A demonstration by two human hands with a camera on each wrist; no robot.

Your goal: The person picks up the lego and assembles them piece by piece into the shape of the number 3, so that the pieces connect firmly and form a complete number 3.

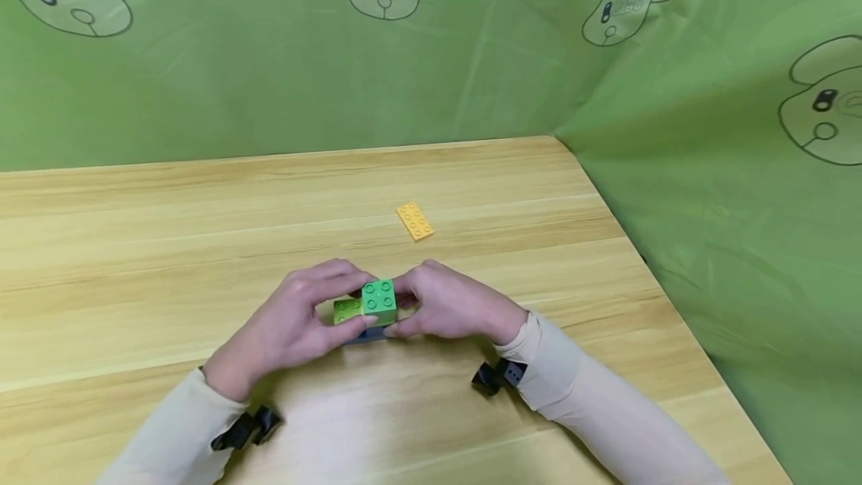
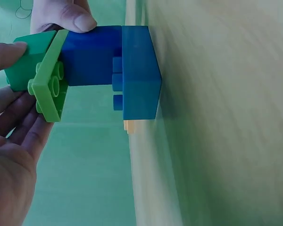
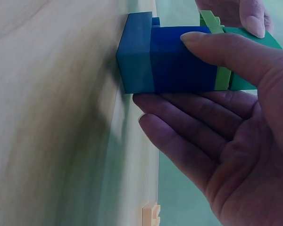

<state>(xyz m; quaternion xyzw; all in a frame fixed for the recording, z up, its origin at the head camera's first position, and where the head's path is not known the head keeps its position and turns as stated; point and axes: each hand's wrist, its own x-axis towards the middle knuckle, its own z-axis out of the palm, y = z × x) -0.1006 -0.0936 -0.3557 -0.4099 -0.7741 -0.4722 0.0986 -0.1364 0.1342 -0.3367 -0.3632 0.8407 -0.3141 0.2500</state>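
A stack of toy building bricks stands between both hands, low at the table. At its base is a long blue brick [image 2: 140, 73], and a dark blue brick [image 3: 181, 61] sits on one end of it. Above that lies a lime-green plate [image 2: 49, 77], jutting out to the left over the base. A green brick [image 1: 378, 299] tops the stack. My left hand [image 1: 292, 320] pinches the green brick, thumb on its near side. With its thumb on the dark blue brick, my right hand [image 1: 447, 302] grips the stack from the right, fingers along the far side.
An orange flat brick plate [image 1: 414, 221] with studs lies on the wooden table [image 1: 168, 245] beyond the hands. Green curtains [image 1: 269, 81] hang behind the table and along its right edge. Small black devices [image 1: 498, 378] are strapped at both wrists.
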